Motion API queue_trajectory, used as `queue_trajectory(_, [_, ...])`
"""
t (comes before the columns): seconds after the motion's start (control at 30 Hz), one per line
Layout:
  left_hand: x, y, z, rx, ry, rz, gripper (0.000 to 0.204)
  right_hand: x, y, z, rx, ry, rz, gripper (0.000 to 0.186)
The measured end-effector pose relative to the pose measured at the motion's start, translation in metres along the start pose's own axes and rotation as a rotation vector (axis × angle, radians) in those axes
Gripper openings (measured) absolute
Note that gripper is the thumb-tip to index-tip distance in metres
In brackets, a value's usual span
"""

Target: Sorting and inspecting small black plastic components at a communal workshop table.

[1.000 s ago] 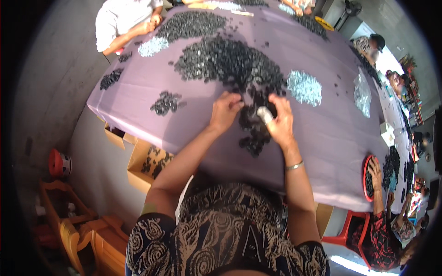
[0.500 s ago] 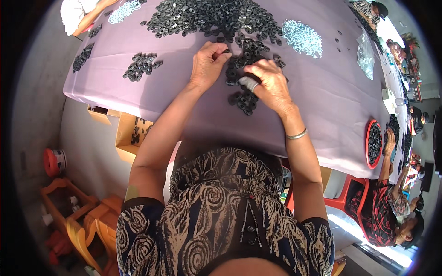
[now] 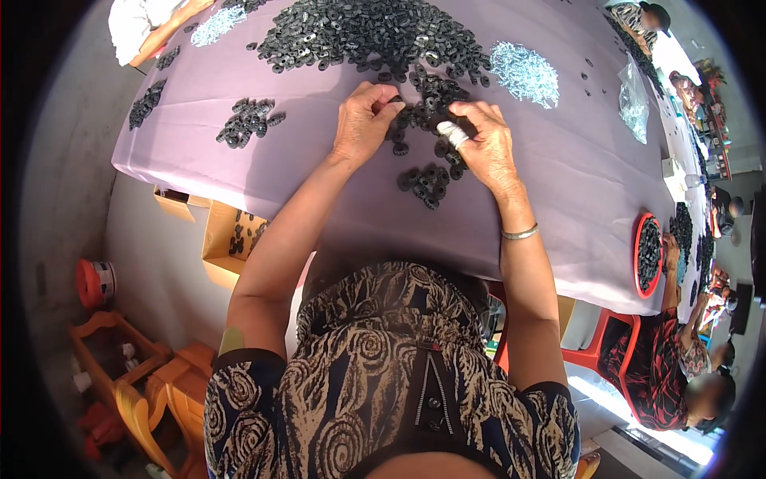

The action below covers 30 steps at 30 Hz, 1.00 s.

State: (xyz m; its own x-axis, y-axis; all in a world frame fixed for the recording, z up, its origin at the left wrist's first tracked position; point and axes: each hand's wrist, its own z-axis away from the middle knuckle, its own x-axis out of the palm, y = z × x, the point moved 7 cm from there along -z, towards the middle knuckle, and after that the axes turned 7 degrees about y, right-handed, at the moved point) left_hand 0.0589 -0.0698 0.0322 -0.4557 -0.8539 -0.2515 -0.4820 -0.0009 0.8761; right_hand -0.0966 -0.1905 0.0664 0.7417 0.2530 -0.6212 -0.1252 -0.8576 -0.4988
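My left hand [image 3: 363, 124] pinches a small black oval plastic piece [image 3: 396, 100] between thumb and fingertips, just above the purple cloth. To its right, my right hand [image 3: 485, 145] is curled over a loose group of the same black pieces [image 3: 432, 92]. White tape [image 3: 452, 134] wraps its thumb. Whether a piece sits between these fingers is hidden among the dark parts. A smaller cluster of black pieces [image 3: 428, 185] lies nearer me, below both hands.
Beyond my hands spreads a large heap of black pieces [image 3: 359, 36]. Silvery small parts [image 3: 524, 73] lie right of it. Another cluster [image 3: 246, 122] sits at left. A red basin [image 3: 648, 254] stands at the table's right edge; a cardboard box [image 3: 226, 239] is below. Other people work nearby.
My right hand has drawn slightly right and its blur has gone. The black pieces under it have shifted and spread. My left hand keeps its pinch.
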Motion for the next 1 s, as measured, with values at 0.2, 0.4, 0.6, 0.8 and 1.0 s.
queue_trajectory(0.2, [0.000, 0.002, -0.001, 0.011, 0.013, 0.006, 0.014, 0.012, -0.002, -0.008, -0.043, -0.051, 0.229, 0.037])
queue_trajectory(0.4, [0.000, -0.001, 0.000, -0.006, -0.006, -0.010, 0.015, 0.029, 0.005, -0.022, -0.025, -0.112, 0.340, 0.033])
queue_trajectory(0.6, [0.001, 0.001, 0.000, -0.007, 0.001, 0.002, 0.015, 0.024, 0.017, -0.027, 0.068, -0.110, 0.267, 0.022])
queue_trajectory(0.8, [0.000, 0.001, 0.000, -0.008, -0.003, -0.008, 0.015, 0.017, 0.009, -0.017, 0.051, -0.337, -0.031, 0.017])
queue_trajectory(1.0, [0.002, 0.002, 0.000, -0.001, -0.009, -0.019, 0.016, 0.019, 0.011, -0.011, 0.038, -0.315, -0.118, 0.019])
